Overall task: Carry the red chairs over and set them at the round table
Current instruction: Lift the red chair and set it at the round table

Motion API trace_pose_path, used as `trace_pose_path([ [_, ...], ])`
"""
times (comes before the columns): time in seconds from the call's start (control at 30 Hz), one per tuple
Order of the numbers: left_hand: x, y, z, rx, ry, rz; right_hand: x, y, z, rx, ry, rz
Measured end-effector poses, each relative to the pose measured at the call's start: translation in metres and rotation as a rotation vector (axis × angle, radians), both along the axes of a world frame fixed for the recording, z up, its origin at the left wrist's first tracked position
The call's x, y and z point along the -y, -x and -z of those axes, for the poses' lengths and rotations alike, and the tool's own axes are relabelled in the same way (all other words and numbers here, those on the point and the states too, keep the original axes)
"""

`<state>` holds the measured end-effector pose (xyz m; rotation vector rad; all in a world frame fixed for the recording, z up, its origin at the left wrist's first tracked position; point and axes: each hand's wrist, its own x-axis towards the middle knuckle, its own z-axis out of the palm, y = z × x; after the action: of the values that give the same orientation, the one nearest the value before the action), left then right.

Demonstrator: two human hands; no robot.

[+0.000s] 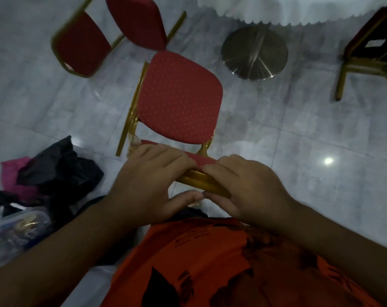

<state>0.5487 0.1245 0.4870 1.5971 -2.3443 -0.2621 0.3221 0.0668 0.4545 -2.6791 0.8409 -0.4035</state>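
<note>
1. The grey tiled floor (320, 134) lies bare to the right of the held chair and in a wide strip at far left; at near left a heap of dark and pink cloth and bags (55, 173) crowds the floor just beside the person's left arm; the round table (298, 12), under a white scalloped cloth, fills the far right edge, its round metal base (254, 53) standing on the floor just beyond the held chair's seat.
2. Two more red chairs (112, 34) stand at far left, close to the table and blurred; another chair (374, 54) stands at far right, partly under the cloth's edge, with open floor between it and the metal base.
3. Both arms reach forward from the orange shirt (221, 267); the left hand (150, 182) and the right hand (247, 189) sit side by side, nearly touching, fingers curled over and clamped on the top rail of the backrest, the left thumb tucked beneath.
4. The held red chair (179, 98) is in the middle of the view, its seat pointing away toward the table; the seat is red cloth with small pale dots; the frame is gold-coloured metal; whether its legs touch the floor cannot be told.
</note>
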Motion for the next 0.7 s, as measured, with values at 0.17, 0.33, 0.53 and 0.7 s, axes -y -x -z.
trace_pose_path([
  [0.17,0.005,-0.026,0.003,0.108,0.104,0.014,-0.008,-0.006,0.003,0.049,-0.153,0.036],
  [0.33,0.005,-0.021,-0.001,0.113,0.109,0.002,-0.010,0.020,0.023,-0.010,-0.188,0.161],
  [0.53,0.031,-0.003,0.011,0.100,0.237,-0.063,0.014,0.008,0.009,0.166,-0.112,0.285],
  [0.7,0.055,0.000,0.026,-0.068,0.354,-0.247,0.062,-0.005,-0.008,0.225,-0.086,0.291],
])
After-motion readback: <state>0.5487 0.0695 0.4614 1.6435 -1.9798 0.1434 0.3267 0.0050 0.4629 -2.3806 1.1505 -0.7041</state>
